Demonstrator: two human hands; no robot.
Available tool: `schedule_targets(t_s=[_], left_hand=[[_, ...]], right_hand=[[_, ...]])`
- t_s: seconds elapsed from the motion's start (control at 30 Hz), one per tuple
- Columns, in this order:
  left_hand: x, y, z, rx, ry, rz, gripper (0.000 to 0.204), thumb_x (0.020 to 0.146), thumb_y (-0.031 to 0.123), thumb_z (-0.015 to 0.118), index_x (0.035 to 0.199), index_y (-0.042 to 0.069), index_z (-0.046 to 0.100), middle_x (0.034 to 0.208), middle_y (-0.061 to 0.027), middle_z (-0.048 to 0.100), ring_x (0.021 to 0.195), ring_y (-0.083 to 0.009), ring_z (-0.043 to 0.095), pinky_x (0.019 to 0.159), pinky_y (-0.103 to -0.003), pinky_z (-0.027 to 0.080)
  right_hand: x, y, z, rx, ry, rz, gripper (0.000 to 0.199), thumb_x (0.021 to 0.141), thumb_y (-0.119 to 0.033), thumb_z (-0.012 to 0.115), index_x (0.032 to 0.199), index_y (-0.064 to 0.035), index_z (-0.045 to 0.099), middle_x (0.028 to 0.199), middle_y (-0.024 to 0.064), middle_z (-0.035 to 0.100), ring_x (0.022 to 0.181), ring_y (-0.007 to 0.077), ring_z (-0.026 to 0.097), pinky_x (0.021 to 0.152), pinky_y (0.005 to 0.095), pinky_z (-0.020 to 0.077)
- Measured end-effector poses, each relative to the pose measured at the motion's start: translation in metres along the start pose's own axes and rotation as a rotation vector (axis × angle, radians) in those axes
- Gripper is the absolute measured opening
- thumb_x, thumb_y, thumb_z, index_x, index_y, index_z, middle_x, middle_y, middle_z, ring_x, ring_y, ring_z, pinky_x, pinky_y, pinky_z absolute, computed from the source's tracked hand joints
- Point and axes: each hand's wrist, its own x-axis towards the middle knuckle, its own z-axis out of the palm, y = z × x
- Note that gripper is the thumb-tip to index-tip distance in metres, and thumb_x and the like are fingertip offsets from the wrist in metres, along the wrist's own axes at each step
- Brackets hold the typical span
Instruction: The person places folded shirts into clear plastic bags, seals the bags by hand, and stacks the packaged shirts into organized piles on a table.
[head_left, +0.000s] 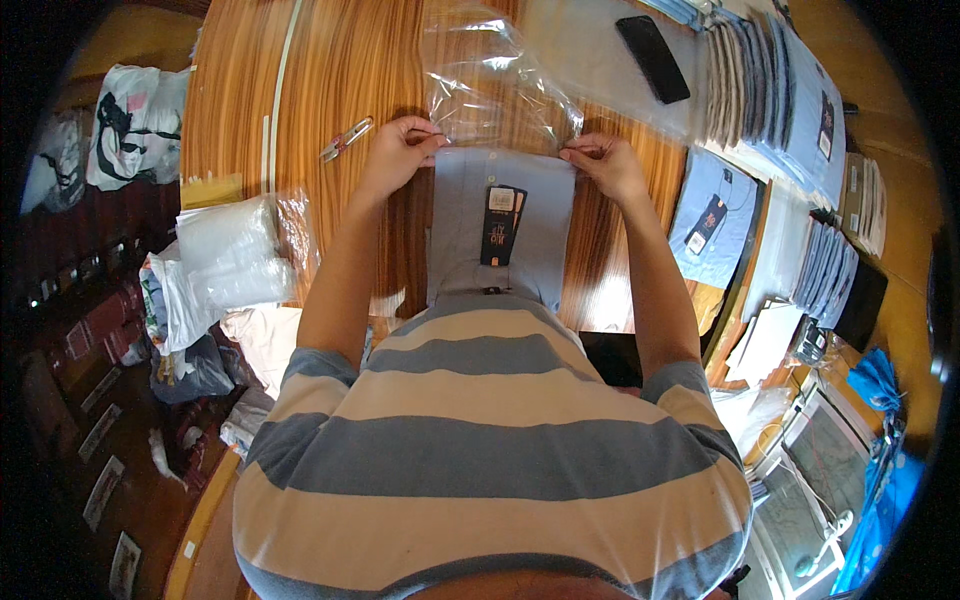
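A folded light blue shirt (470, 225) with a dark hang tag lies on the wooden table (330, 70) just in front of me. A clear plastic bag (490, 85) lies beyond it, its mouth at the shirt's far edge. My left hand (400, 150) pinches the bag's mouth at the shirt's far left corner. My right hand (608, 165) pinches the mouth at the far right corner. Both forearms run along the shirt's sides.
Small thread snips (345, 138) lie left of my left hand. A pile of clear bags (235, 250) sits at the table's left edge. A black phone (652, 57) lies far right. Stacks of folded blue shirts (770, 90) and one tagged shirt (712, 215) fill the right side.
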Motion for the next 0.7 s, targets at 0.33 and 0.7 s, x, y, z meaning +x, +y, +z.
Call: schedule_targets(t_s=[0.33, 0.7], left_hand=[[-0.011, 0.01, -0.004, -0.037, -0.076, -0.038, 0.016, 0.096, 0.005, 0.073, 0.108, -0.004, 0.067, 0.098, -0.0083, 0.074, 0.087, -0.0141, 0.071, 0.075, -0.028, 0.061], [-0.027, 0.006, -0.007, 0.155, -0.151, -0.082, 0.023, 0.093, 0.017, 0.08, 0.106, -0.001, 0.073, 0.093, -0.0049, 0.073, 0.08, -0.0113, 0.067, 0.067, -0.028, 0.056]], right_hand=[[-0.023, -0.014, -0.006, 0.18, -0.074, 0.22, 0.018, 0.09, -0.021, 0.084, 0.094, -0.0039, 0.078, 0.076, -0.0009, 0.07, 0.068, 0.0088, 0.065, 0.062, 0.0235, 0.052], [-0.067, -0.038, -0.01, 0.167, -0.232, 0.395, 0.033, 0.092, -0.031, 0.082, 0.103, -0.0004, 0.075, 0.084, 0.0035, 0.072, 0.076, 0.015, 0.071, 0.067, 0.0285, 0.0597]])
